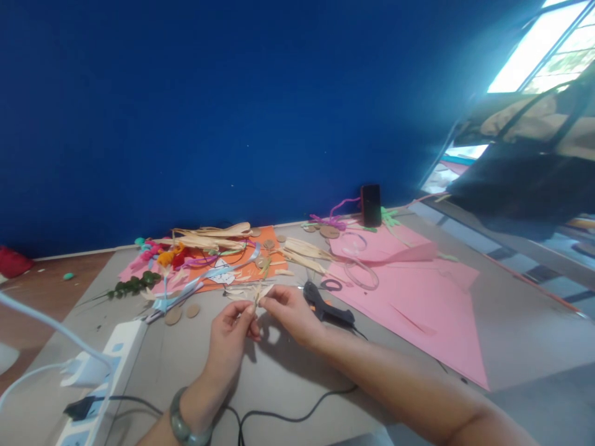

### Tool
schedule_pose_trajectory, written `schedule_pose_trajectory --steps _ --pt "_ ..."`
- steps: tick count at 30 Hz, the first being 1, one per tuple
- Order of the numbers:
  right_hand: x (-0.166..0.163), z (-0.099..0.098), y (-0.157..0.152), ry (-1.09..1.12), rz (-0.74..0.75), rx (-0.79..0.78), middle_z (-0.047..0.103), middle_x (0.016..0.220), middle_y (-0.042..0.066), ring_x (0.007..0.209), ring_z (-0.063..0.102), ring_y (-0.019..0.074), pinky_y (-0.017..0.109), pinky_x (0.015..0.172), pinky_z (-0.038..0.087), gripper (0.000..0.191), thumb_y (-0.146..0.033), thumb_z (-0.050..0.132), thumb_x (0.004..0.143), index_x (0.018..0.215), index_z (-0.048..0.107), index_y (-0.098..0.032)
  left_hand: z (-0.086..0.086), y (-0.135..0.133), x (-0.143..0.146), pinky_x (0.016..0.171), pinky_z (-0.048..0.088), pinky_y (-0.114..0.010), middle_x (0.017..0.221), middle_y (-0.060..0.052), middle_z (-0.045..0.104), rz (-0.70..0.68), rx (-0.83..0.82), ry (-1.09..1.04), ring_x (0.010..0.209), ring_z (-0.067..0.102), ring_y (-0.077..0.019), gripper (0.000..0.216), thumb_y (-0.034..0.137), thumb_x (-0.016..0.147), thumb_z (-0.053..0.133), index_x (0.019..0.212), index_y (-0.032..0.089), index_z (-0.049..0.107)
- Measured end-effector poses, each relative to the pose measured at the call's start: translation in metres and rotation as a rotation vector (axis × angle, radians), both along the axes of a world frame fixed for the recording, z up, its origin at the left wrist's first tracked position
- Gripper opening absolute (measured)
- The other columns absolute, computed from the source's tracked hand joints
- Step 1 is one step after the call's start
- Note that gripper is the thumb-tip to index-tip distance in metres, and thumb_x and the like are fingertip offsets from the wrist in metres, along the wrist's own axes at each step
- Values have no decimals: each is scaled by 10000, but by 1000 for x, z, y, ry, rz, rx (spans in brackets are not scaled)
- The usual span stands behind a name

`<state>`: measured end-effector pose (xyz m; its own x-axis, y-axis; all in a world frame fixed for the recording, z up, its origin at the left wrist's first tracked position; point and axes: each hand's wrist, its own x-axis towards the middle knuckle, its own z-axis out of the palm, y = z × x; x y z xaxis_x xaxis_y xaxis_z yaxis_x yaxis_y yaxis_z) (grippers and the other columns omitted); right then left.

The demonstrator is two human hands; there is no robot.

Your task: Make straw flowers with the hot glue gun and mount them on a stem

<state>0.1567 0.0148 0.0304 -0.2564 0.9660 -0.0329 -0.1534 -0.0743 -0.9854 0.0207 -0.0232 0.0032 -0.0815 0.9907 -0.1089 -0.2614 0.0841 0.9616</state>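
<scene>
On grey mat (288,378) by blue wall (232,124), left hand (230,334) & right hand (290,316) both pinch one pale strip (258,296), just beside black glue gun (328,308); I think better grip light, near the ends, w/o creasing it

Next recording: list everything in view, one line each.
strip: one, pale, between both hands
glue gun: one, black, beside right hand
pink paper: several, pink, table right
orange paper: one, orange, far table
loose strips: many, pale, on orange paper
discs: several, brown, scattered
sprig: one, green, table left
power strip: one, white, near left
cable: one, black, near edge
box: one, black, by wall
bracelet: one, grey-green, left wrist
left hand: one, bare, pinching strip
right hand: one, bare, pinching strip
</scene>
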Motion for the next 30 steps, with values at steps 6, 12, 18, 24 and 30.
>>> schedule_pose_trajectory --steps 6,12,18,24,30 --pt "0 -2 1 -24 -39 63 596 684 7 623 517 127 286 638 400 40 -206 628 692 692 614 -168 0 1 -2 387 468 -206 519 38 569 28 4 31 423 518 -107 280 407 765 657 886 159 614" --pt "3 1 3 -19 -120 60 477 543 -37 533 415 109 247 541 314 94 -170 487 690 621 550 -186 -1 4 -5 401 453 -191 530 32 570 82 28 23 440 511 -100 271 395 765 662 870 154 598" --pt "3 -3 6 -31 -31 49 397 463 -36 467 358 107 259 497 273 327 -289 436 812 501 459 -190 -2 4 -2 426 438 -185 527 38 565 97 33 -2 442 504 -92 268 397 761 664 856 155 601" --pt "2 -5 7 -43 28 50 544 619 -14 531 413 96 248 549 314 207 -352 593 781 746 665 -161 2 1 -1 426 431 -180 518 39 562 66 37 11 445 498 -89 260 397 780 643 870 155 612" --pt "0 -4 11 136 49 -72 420 517 -49 456 354 78 220 464 280 213 -250 469 752 553 424 -189 5 1 0 420 437 -191 517 39 558 98 32 -6 437 505 -93 283 413 735 678 827 153 610"
